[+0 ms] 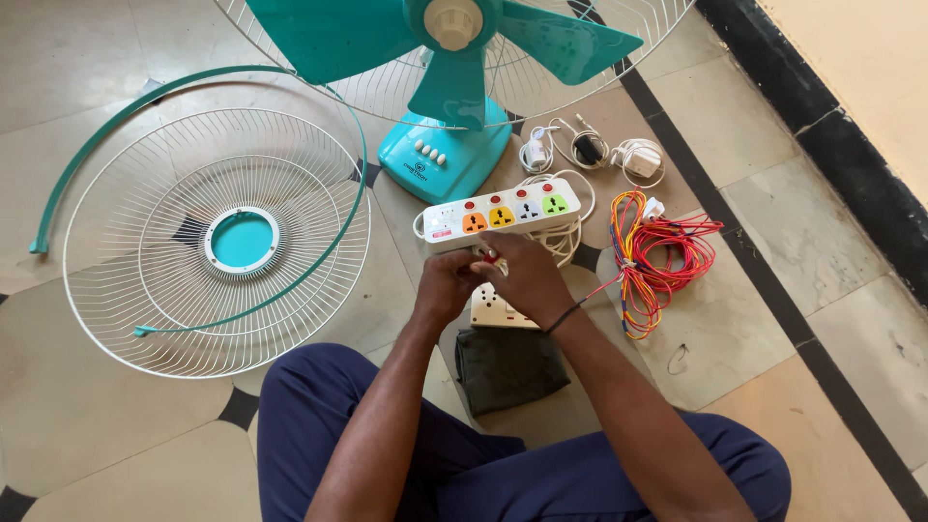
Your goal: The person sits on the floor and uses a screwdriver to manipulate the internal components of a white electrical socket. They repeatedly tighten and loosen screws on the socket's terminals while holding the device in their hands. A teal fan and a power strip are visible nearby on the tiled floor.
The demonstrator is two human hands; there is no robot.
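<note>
My left hand [447, 287] and my right hand [522, 275] meet just below a white extension board [503, 213] with coloured sockets and red switches. Both close around a small item with a red part [490, 257]; what it is stays hidden by my fingers. A cream switch plate [491, 311] lies on the floor under my hands. Beyond the board stands a teal table fan [449, 106] with its front guard off.
The loose white fan guard [217, 242] with a teal ring lies at left. A bundle of red, orange and yellow wires [652, 256] sits at right, white chargers [590, 150] behind it. A dark green pouch [509, 367] rests by my knees. A black border strip [773, 319] runs diagonally.
</note>
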